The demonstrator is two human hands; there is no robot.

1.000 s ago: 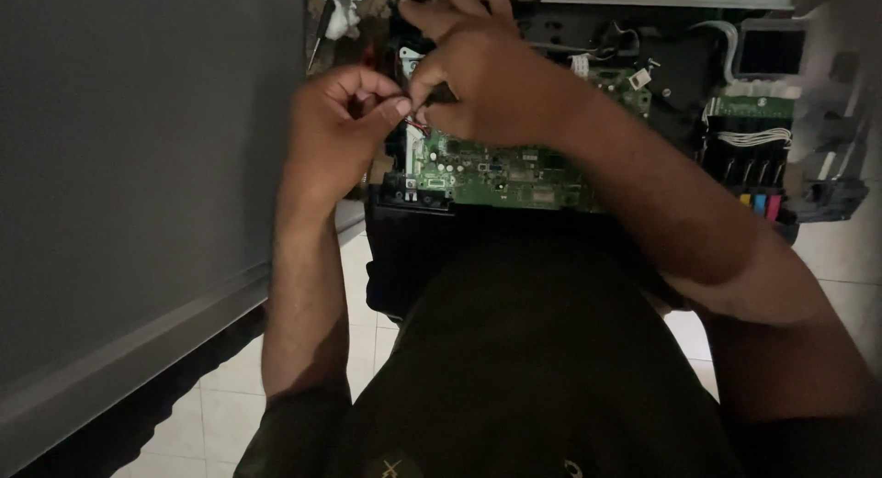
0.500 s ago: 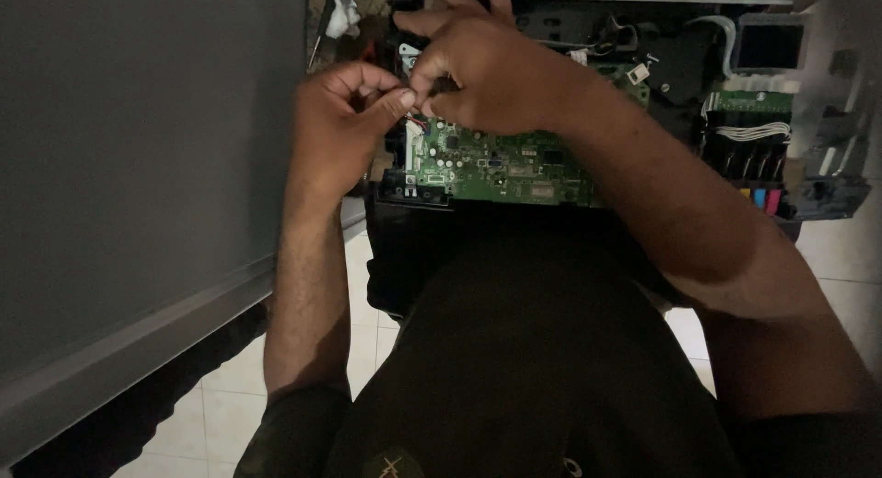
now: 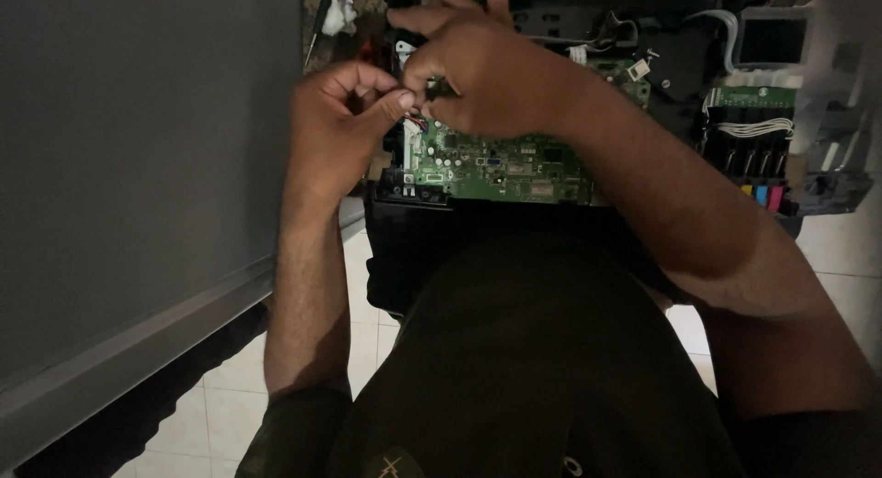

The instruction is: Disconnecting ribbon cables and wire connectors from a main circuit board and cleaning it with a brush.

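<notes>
A large grey panel (image 3: 138, 166) fills the left of the view, its lower edge running down to a pale tiled floor (image 3: 372, 345). At the far edge just right of it, a screwdriver (image 3: 315, 33) and a wad of white material (image 3: 344, 14) show only in part, cut off by the top of the frame.

The left hand (image 3: 344, 120) is curled nearly closed, thumb pressed against forefinger in a pinch at the far left corner of the green circuit board (image 3: 501, 161). What sits in that pinch is too small and dim to name. The right hand (image 3: 487, 69) meets it there, fingers bent and bunched over the same spot, two fingertips running out of the frame at the top; whether it grips anything cannot be told, since its own back hides the fingertips. Thin red and white wires (image 3: 418, 122) peek out between the hands.

The board lies inside an opened black machine (image 3: 404, 248), its near side hidden by the person's dark shirt (image 3: 542, 368). To the far right, white ribbon cables (image 3: 753, 127) and coloured ink cartridges (image 3: 763, 195) sit in shadow.
</notes>
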